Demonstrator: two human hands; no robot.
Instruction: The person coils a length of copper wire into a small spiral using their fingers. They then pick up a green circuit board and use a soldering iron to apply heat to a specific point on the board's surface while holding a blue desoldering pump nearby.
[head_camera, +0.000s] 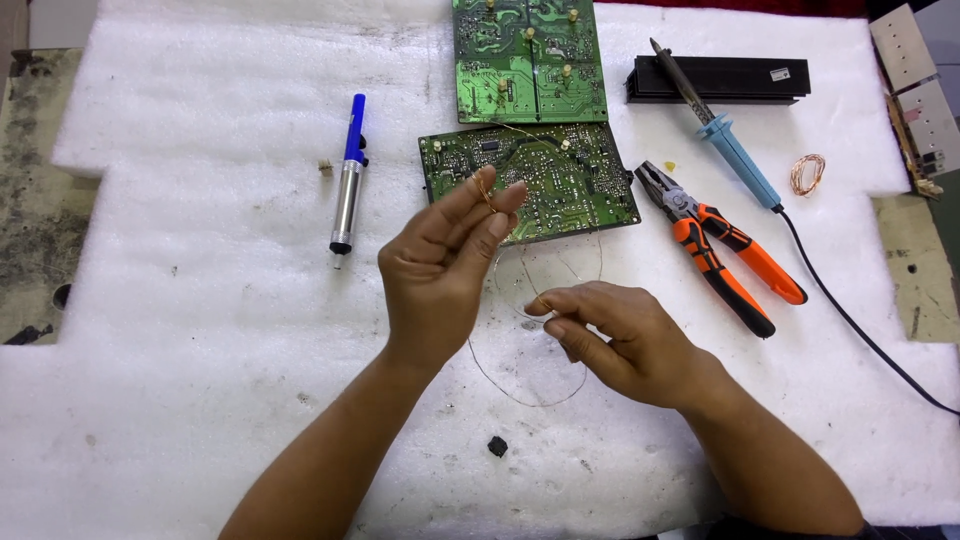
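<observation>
- The upper circuit board runs off the top edge.
- The soldering iron's black cord leaves at the right edge.
- The left hand covers a corner of the lower circuit board.
- The thin wire is too fine to trace between the fingers.

My one view comes from the head camera, looking almost straight down at the desk from close above. The circuit board sits just above the frame's centre, and my forearms enter from the bottom edge below it.
</observation>
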